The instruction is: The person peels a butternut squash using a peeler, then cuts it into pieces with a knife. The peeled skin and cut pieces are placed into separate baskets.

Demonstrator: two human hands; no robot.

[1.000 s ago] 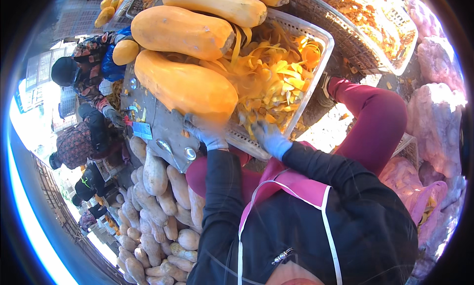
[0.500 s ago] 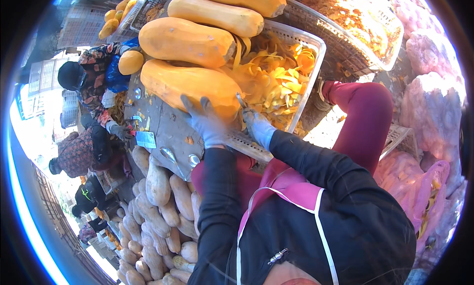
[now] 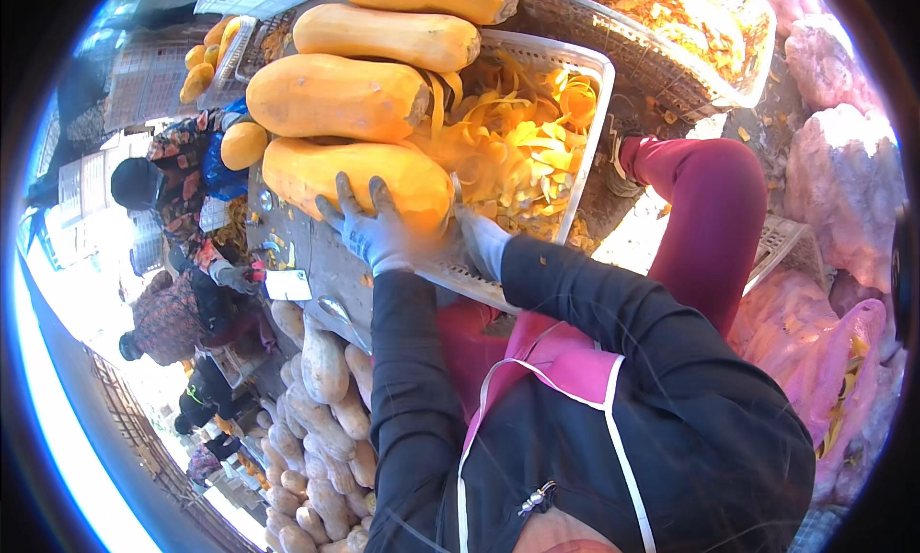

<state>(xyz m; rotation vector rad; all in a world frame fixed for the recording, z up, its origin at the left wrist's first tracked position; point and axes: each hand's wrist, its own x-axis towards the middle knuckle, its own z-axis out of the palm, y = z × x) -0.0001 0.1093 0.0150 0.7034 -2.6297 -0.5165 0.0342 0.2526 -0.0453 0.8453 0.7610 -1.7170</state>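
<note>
A large orange peeled squash (image 3: 316, 174) lies across the near end of a row of similar squashes. My left hand (image 3: 372, 229), in a grey-white glove, rests on its near side with fingers spread. My gloved right hand (image 3: 482, 239) is closed at the squash's right end, around a slim peeler (image 3: 456, 186); only the thin metal end shows, and the rest is hidden and blurred. Just beyond that hand, orange and yellow peel ribbons (image 3: 537, 146) fill a white plastic crate (image 3: 586, 174).
More peeled squashes (image 3: 335, 95) lie beyond. A second crate (image 3: 661, 79) holds shavings. At left, a co-worker's gloved hand (image 3: 233, 277) grips a cleaver (image 3: 287, 285) near a metal spoon (image 3: 333, 310). Unpeeled squashes (image 3: 326, 366) are heaped below; pink net sacks (image 3: 843, 203) line the right.
The view has shifted slightly, so most things sit further left. My left hand stays on the squash with its fingers shifted; my right hand remains at the squash's right end.
</note>
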